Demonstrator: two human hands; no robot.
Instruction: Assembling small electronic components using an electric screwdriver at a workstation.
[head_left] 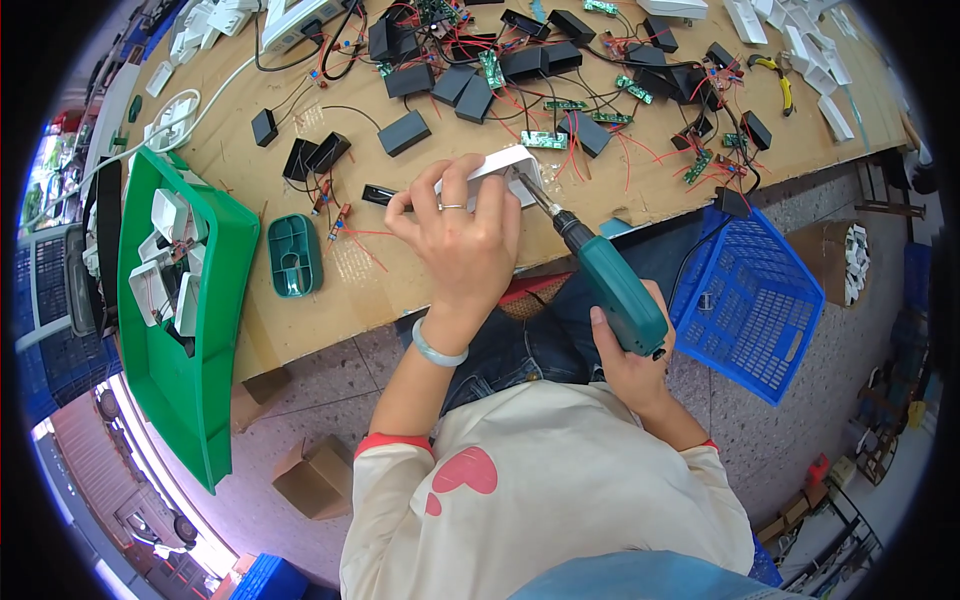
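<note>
My left hand (462,235) bends over a white plastic housing (516,157) at the table's front edge, its fingers gripping the housing and partly hiding it. A teal electric screwdriver (622,297) is in my right hand (637,375), which is wrapped round its body. Its bit reaches into the housing beside my left fingertips; the screw end is too small to make out. Just left of my left hand lies a small open black case (378,195). Farther left stands a dark green parts box (294,257) with compartments of small pieces.
Black cases (405,134), green circuit boards (544,140) and red wires clutter the table's far side. Yellow-handled pliers (785,92) lie at right. A green bin (217,400) with white housings (170,214) stands left. A blue basket (750,320) sits right, below the table edge.
</note>
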